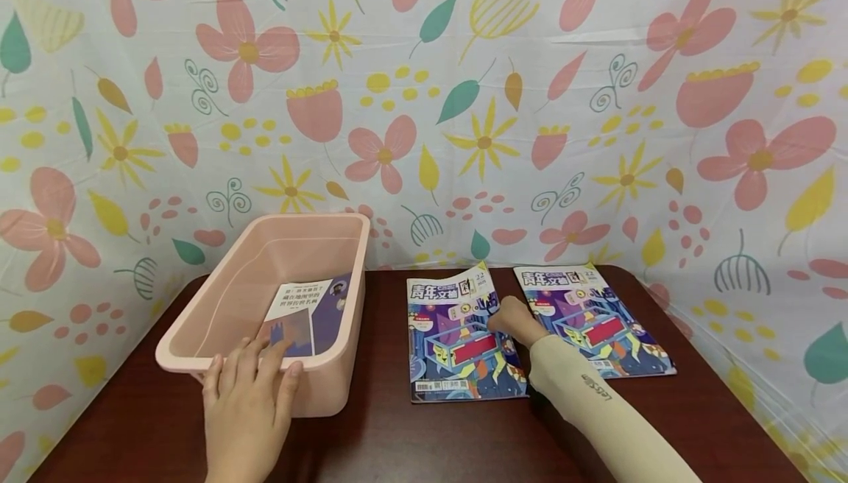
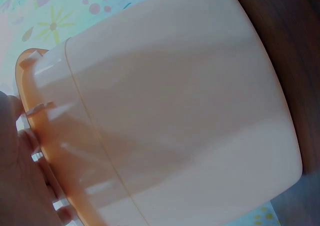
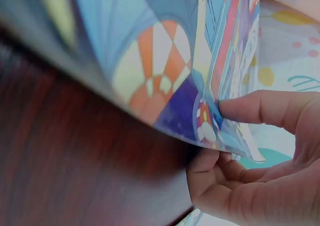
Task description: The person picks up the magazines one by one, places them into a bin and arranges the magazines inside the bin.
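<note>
My left hand (image 1: 245, 402) rests on the near rim of a pink plastic bin (image 1: 324, 395), its extended fingertips reaching just over the edge. From the left wrist view, the bin's outer wall (image 2: 175, 106) fills most of the picture, with fingers (image 2: 30, 141) along the rim. Inside the bin lies a book (image 1: 324, 314) with a white, orange and purple cover. My right hand (image 1: 517, 321) pinches the right edge of a colourful magazine (image 1: 457, 372) between thumb and fingers. That edge of the magazine (image 3: 155, 66) is lifted and bends upward in the right wrist view.
A second magazine (image 1: 603, 336) with the same cover lies to the right, partly behind the right wrist. Everything stands on a dark reddish-brown table (image 1: 384, 431). Behind it hangs a floral cloth (image 1: 424, 100), close to the table's back edge.
</note>
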The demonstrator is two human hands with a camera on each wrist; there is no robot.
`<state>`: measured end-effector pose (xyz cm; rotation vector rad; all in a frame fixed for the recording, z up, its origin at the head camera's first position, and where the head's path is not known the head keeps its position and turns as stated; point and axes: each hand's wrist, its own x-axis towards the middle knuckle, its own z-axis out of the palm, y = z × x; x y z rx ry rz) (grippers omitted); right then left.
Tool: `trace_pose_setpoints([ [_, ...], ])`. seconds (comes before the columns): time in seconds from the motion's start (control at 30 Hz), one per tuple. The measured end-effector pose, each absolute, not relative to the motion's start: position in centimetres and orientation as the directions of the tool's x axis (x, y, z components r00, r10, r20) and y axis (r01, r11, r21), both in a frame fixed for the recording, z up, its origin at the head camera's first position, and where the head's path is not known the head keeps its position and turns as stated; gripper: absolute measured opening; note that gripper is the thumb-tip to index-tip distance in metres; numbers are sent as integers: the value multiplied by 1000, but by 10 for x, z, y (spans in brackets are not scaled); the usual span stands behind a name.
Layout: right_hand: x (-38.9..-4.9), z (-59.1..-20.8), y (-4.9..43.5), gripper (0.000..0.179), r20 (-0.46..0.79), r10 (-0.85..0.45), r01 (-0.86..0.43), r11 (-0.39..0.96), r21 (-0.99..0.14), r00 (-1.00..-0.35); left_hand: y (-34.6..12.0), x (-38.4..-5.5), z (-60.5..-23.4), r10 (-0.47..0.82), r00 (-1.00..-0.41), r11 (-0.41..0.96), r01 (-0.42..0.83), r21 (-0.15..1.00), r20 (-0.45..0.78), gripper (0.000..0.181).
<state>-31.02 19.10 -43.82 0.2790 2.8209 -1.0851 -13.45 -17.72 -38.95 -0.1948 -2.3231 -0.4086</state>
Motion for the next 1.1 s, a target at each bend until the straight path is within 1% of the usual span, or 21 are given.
trace_pose_setpoints([
  [0.07, -311, -438, 193, 40, -165, 130, 208, 710, -673, -978, -177, -134, -389, 17, -703, 938, 258, 233, 711, 39],
  [0.13, -312, -440, 195, 40, -179, 132, 220, 683, -696, -975, -177, -133, -388, 18, -702, 938, 259, 232, 712, 40],
  [0.2, -313, -441, 198, 34, -191, 129, 228, 660, -716, -973, -176, -133, -388, 18, -700, 937, 261, 232, 714, 40],
  [0.3, -314, -442, 201, 15, -212, 119, 239, 618, -749, -970, -176, -133, -388, 20, -698, 936, 264, 232, 716, 39],
  [0.33, -314, -442, 202, 11, -214, 116, 240, 604, -760, -970, -175, -133, -388, 20, -698, 936, 264, 232, 715, 39],
  [0.37, -314, -441, 203, 14, -218, 111, 241, 594, -768, -970, -175, -133, -388, 20, -699, 936, 265, 232, 715, 39],
  [0.47, -316, -441, 207, 34, -228, 80, 232, 571, -787, -970, -175, -134, -388, 18, -699, 936, 263, 233, 715, 39],
  [0.53, -318, -442, 211, 21, -241, 56, 230, 558, -798, -969, -175, -133, -388, 18, -698, 936, 263, 233, 716, 39],
  [0.6, -318, -440, 216, 12, -259, 11, 224, 542, -810, -966, -175, -133, -388, 18, -694, 935, 266, 233, 720, 39],
  [0.63, -318, -440, 218, 20, -267, -13, 219, 531, -818, -964, -175, -133, -388, 19, -692, 935, 268, 232, 721, 39],
  [0.7, -315, -437, 221, 43, -289, -53, 226, 494, -839, -956, -175, -134, -389, 20, -688, 935, 270, 230, 725, 39],
  [0.77, -312, -435, 224, 46, -301, -98, 227, 452, -863, -949, -175, -134, -389, 22, -685, 935, 272, 228, 728, 40],
  [0.87, -310, -435, 226, 48, -316, -121, 246, 400, -883, -941, -175, -134, -389, 21, -684, 936, 271, 227, 729, 40],
  [1.1, -310, -441, 229, 51, -360, -127, 290, 376, -880, -924, -176, -133, -388, 21, -684, 936, 270, 227, 729, 39],
])
